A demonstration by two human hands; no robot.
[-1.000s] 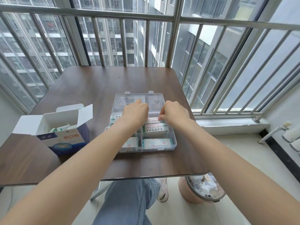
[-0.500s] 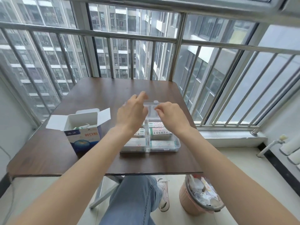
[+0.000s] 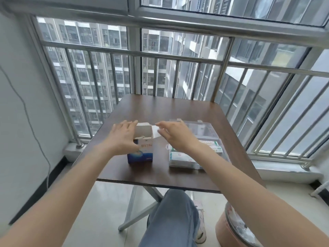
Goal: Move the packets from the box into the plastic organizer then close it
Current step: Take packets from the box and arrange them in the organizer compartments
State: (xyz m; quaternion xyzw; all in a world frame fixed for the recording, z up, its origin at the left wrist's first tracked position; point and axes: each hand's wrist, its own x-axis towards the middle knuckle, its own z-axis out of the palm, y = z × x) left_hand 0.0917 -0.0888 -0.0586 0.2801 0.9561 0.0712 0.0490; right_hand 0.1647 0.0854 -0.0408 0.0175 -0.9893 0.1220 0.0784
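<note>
The left hand (image 3: pixel 124 138), left of centre, lies with straight fingers against the left side of the box (image 3: pixel 142 147), steadying it; packets (image 3: pixel 142 139) remain inside. The right hand (image 3: pixel 173 135), fingers relaxed, touches the box's right flap (image 3: pixel 155 133), gripping nothing. The plastic organizer (image 3: pixel 201 145) stands right of centre, filled, its lid apparently lowered. Half a second ago both hands were at that lid; now they are at the box

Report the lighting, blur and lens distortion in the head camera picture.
Head view: soft daylight through the barred window, no hard shadows on the table; motion blur smears the left hand, right hand and box; wide-angle bending curves the railings; pale glare on the clear plastic organizer.
</note>
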